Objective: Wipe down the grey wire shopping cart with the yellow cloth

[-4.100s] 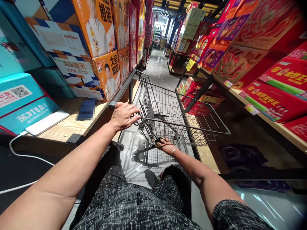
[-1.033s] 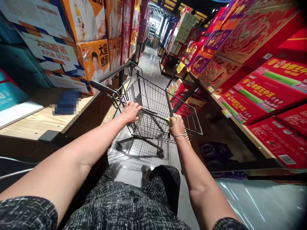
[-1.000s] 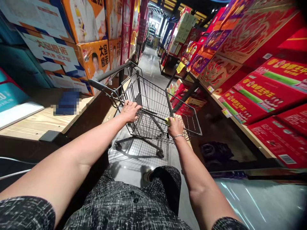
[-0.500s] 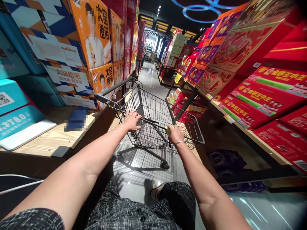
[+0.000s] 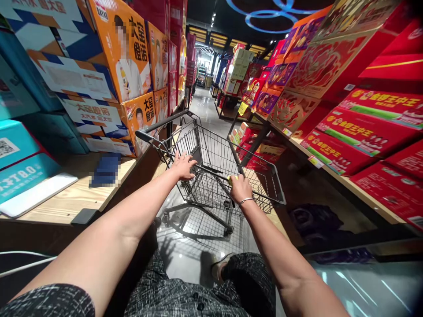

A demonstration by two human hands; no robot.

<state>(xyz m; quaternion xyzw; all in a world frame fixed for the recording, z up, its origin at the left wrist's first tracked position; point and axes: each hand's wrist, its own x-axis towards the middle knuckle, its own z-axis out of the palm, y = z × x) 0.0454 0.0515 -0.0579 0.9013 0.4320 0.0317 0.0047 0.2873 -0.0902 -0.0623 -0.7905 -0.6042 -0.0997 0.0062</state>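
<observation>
A grey wire shopping cart (image 5: 214, 136) stands turned crosswise in the aisle in front of me. My left hand (image 5: 183, 166) lies on the cart's near side with its fingers spread over the wire. Wrapped round the top rail of that same side is my right hand (image 5: 241, 188), a thin bracelet on its wrist. A small yellow piece (image 5: 233, 178) shows at the right hand's fingers; I cannot tell what it is. The cart's black handle (image 5: 165, 123) points off to the left. Only wire mesh shows inside the basket.
Orange drink cartons (image 5: 120, 53) are stacked on the wooden shelf (image 5: 72, 200) at left, by a blurred blue item (image 5: 105, 169) and a white slab-like object (image 5: 39, 193). Red boxes (image 5: 363, 127) fill the right shelf, close to the cart. The tiled aisle (image 5: 201, 99) runs ahead.
The cart has shifted slightly to the right and lower in view, its near wheel swinging. Both hands keep their places on its side. The view has tilted a little.
</observation>
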